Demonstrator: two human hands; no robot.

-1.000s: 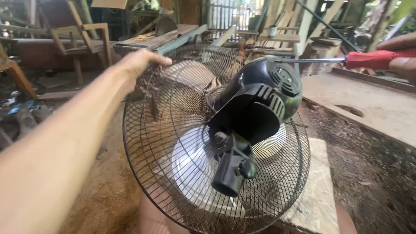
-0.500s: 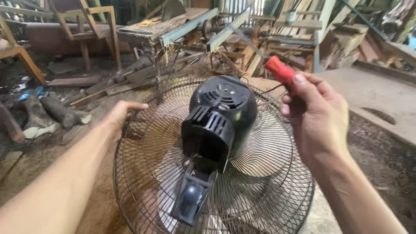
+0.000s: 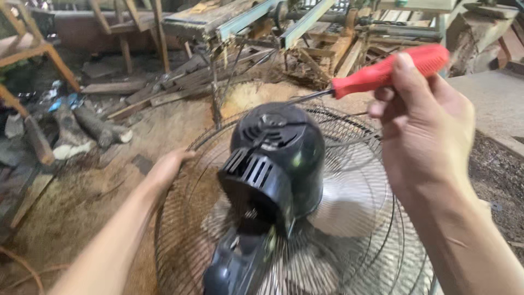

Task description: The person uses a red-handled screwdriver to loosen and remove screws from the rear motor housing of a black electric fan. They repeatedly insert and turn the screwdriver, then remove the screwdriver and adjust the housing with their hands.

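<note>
A fan lies face down with its black motor housing (image 3: 275, 158) pointing up at me and its round wire guard (image 3: 360, 180) spread around it. My left hand (image 3: 166, 169) grips the guard's left rim. My right hand (image 3: 423, 128) is raised over the guard's right side and holds a screwdriver by its red handle (image 3: 385, 72). The metal shaft (image 3: 308, 96) points left, its tip just above the top of the motor housing. Pale fan blades (image 3: 346, 210) show through the wires.
Sawdust-covered ground (image 3: 82, 202) lies to the left. Cut logs (image 3: 82, 128) and scrap planks (image 3: 180, 82) lie beyond. A workbench with metal rails (image 3: 245, 22) and wooden chairs (image 3: 33, 54) stand at the back. A concrete slab (image 3: 496, 104) is at the right.
My right hand has turned the screwdriver so its shaft points left toward the motor housing. My left hand stays on the guard's rim. The view has shifted closer.
</note>
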